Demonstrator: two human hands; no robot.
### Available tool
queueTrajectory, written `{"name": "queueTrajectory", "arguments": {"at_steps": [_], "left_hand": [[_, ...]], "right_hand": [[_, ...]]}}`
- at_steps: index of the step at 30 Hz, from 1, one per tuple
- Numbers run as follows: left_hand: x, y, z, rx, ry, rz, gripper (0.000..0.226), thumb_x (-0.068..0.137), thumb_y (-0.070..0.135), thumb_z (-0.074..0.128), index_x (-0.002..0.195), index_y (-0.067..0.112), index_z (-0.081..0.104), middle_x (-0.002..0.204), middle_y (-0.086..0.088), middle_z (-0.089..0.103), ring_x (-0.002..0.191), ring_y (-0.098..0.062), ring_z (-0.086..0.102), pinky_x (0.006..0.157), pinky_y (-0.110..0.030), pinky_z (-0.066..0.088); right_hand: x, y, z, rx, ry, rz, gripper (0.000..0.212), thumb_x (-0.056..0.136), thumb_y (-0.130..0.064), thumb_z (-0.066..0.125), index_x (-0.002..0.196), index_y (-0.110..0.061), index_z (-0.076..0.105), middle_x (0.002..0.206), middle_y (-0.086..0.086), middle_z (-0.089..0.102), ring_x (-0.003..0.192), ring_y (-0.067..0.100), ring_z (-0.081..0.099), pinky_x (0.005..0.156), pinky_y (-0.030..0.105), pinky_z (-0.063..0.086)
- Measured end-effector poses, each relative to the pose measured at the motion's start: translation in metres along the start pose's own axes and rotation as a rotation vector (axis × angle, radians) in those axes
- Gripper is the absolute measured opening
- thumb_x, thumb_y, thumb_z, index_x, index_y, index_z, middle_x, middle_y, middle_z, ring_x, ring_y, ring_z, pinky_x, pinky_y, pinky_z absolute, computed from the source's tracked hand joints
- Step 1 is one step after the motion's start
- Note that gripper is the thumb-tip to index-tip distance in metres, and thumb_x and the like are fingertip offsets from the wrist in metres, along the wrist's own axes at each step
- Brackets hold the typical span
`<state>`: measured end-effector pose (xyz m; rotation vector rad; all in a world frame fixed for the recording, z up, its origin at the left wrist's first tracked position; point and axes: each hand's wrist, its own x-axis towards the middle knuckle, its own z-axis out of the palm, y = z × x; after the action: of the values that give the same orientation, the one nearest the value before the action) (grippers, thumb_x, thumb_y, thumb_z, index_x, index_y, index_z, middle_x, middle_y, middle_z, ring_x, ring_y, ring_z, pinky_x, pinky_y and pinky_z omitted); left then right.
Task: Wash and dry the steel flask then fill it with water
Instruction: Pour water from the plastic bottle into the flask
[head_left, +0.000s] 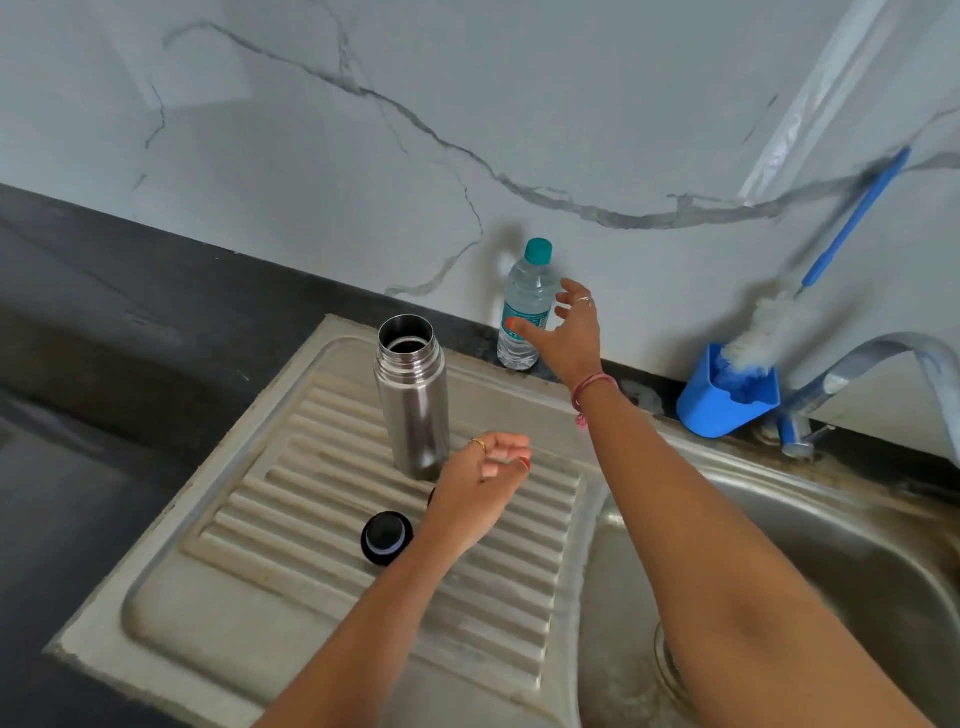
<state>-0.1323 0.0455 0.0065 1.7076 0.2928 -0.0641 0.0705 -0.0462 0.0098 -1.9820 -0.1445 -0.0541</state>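
One steel flask (414, 397) stands upright and uncapped on the ribbed drainboard (270, 613) of the sink, its open mouth facing up. One black cap (387, 538) lies on the ribs in front of the flask, just left of the left wrist, and a second small dark piece (430, 497) peeks out from under the left hand, too hidden to tell what it is. The left hand (480, 486) hovers just right of the flask's base with fingers loosely curled, holding nothing and apart from the flask. The right hand (569, 332) reaches across toward the back wall with fingers spread and relaxed; the thumb lies in front of the label of one clear plastic water bottle (524, 306) with a teal cap, though whether it touches cannot be told. That bottle stands upright on the dark counter (104, 322) against the marble wall (363, 156), behind and to the right of the flask. Farther right, one blue holder (724, 402) holds one blue-handled bottle brush (810, 291) leaning against the wall. One tap (878, 358) curves over the sink basin (857, 545), which the right forearm crosses
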Motion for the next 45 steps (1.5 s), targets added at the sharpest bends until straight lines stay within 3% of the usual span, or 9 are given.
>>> {"name": "queueTrajectory", "arguments": {"at_steps": [5, 14, 17, 20, 26, 31, 33, 39, 45], "left_hand": [[0.003, -0.002, 0.002, -0.007, 0.002, -0.018, 0.020, 0.094, 0.020, 0.063, 0.105, 0.036, 0.065, 0.105, 0.017, 0.071, 0.096, 0.002, 0.064, 0.080, -0.010, 0.047], [0.001, -0.004, 0.001, -0.036, 0.022, -0.044, 0.018, 0.091, 0.024, 0.064, 0.105, 0.036, 0.068, 0.105, 0.016, 0.072, 0.101, -0.006, 0.065, 0.091, -0.032, 0.053], [-0.002, 0.001, 0.001, -0.048, 0.026, -0.032, 0.017, 0.093, 0.022, 0.065, 0.106, 0.033, 0.068, 0.105, 0.014, 0.072, 0.101, -0.010, 0.066, 0.089, -0.029, 0.053], [-0.009, 0.012, -0.001, -0.102, 0.040, 0.015, 0.018, 0.094, 0.017, 0.063, 0.109, 0.026, 0.068, 0.104, 0.009, 0.073, 0.099, -0.011, 0.067, 0.083, -0.023, 0.054], [-0.033, 0.044, -0.004, -0.190, 0.039, 0.168, 0.022, 0.094, 0.017, 0.064, 0.115, 0.023, 0.067, 0.110, 0.006, 0.071, 0.103, -0.006, 0.065, 0.089, -0.023, 0.053], [-0.054, 0.069, -0.001, -0.198, 0.001, 0.319, 0.036, 0.097, 0.015, 0.058, 0.132, 0.015, 0.055, 0.127, 0.006, 0.062, 0.112, 0.007, 0.058, 0.088, -0.009, 0.045], [-0.062, 0.079, 0.000, -0.210, -0.080, 0.355, 0.039, 0.099, 0.017, 0.054, 0.138, 0.014, 0.051, 0.134, 0.005, 0.059, 0.120, 0.005, 0.055, 0.095, -0.012, 0.044], [-0.084, 0.099, -0.009, -0.128, -0.338, 0.364, 0.051, 0.098, 0.028, 0.054, 0.147, 0.019, 0.043, 0.144, 0.003, 0.054, 0.134, -0.007, 0.048, 0.116, -0.033, 0.035], [-0.102, 0.111, -0.023, -0.060, -0.402, 0.389, 0.047, 0.101, 0.007, 0.047, 0.147, 0.010, 0.039, 0.137, -0.001, 0.059, 0.128, -0.008, 0.055, 0.103, -0.020, 0.044]], "right_hand": [[0.010, -0.002, 0.014, 0.039, -0.016, -0.007, 0.076, 0.074, -0.023, 0.085, 0.135, -0.011, 0.041, 0.130, 0.004, 0.051, 0.116, 0.015, 0.052, 0.099, 0.022, 0.043], [0.003, -0.002, 0.012, 0.030, 0.074, 0.053, 0.068, 0.072, -0.030, 0.086, 0.127, -0.011, 0.051, 0.119, 0.000, 0.061, 0.100, 0.010, 0.056, 0.084, 0.016, 0.045], [-0.011, -0.005, 0.002, 0.066, 0.079, 0.051, 0.067, 0.073, -0.030, 0.086, 0.126, -0.011, 0.051, 0.115, -0.003, 0.059, 0.100, 0.011, 0.057, 0.083, 0.014, 0.047], [-0.032, -0.015, -0.015, 0.096, 0.085, -0.005, 0.064, 0.068, -0.030, 0.089, 0.116, -0.016, 0.048, 0.105, -0.007, 0.057, 0.092, 0.006, 0.060, 0.070, 0.006, 0.048], [-0.097, -0.029, -0.055, 0.266, -0.015, -0.079, 0.070, 0.067, -0.017, 0.089, 0.118, -0.011, 0.041, 0.110, 0.008, 0.059, 0.097, 0.011, 0.064, 0.081, 0.024, 0.056], [-0.155, -0.039, -0.080, 0.302, -0.170, -0.102, 0.061, 0.063, -0.018, 0.087, 0.112, -0.001, 0.056, 0.104, 0.024, 0.063, 0.095, 0.033, 0.067, 0.085, 0.053, 0.056], [-0.178, -0.042, -0.084, 0.293, -0.226, -0.094, 0.060, 0.063, -0.017, 0.086, 0.113, -0.004, 0.056, 0.105, 0.024, 0.062, 0.097, 0.035, 0.067, 0.086, 0.055, 0.055], [-0.230, -0.058, -0.090, 0.357, -0.393, -0.080, 0.045, 0.069, 0.004, 0.078, 0.108, -0.014, 0.062, 0.102, 0.017, 0.068, 0.097, 0.031, 0.068, 0.086, 0.040, 0.058], [-0.252, -0.065, -0.087, 0.318, -0.464, -0.030, 0.049, 0.072, 0.010, 0.076, 0.112, -0.013, 0.061, 0.097, -0.001, 0.072, 0.093, 0.015, 0.070, 0.077, 0.024, 0.055]]}}
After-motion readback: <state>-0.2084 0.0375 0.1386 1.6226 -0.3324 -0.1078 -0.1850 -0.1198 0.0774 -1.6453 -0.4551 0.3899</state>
